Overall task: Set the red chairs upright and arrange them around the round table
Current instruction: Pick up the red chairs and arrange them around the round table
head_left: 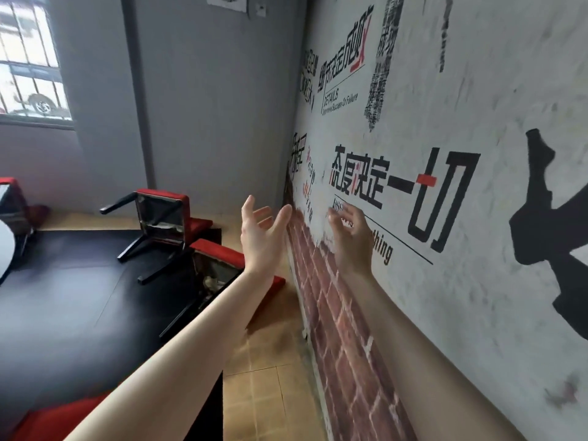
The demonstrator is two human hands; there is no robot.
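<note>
Two red chairs lie tipped over on the floor by the wall, black legs pointing left. The farther chair (160, 214) shows its seat underside; the nearer chair (216, 265) is partly hidden behind my left forearm. Another red chair (12, 198) stands at the left edge beside the white round table (4, 246), of which only a sliver shows. A red cushion (57, 418) sits at the bottom left. My left hand (259, 233) and my right hand (348, 232) are raised in the air with fingers spread, holding nothing, above and to the right of the nearer chair.
A printed wall (445, 186) with a brick-pattern base (337, 313) runs close along the right. A black mat (70, 297) covers the floor under the chairs, with tan tiles (273, 377) between it and the wall. A barred window (28, 58) is at the upper left.
</note>
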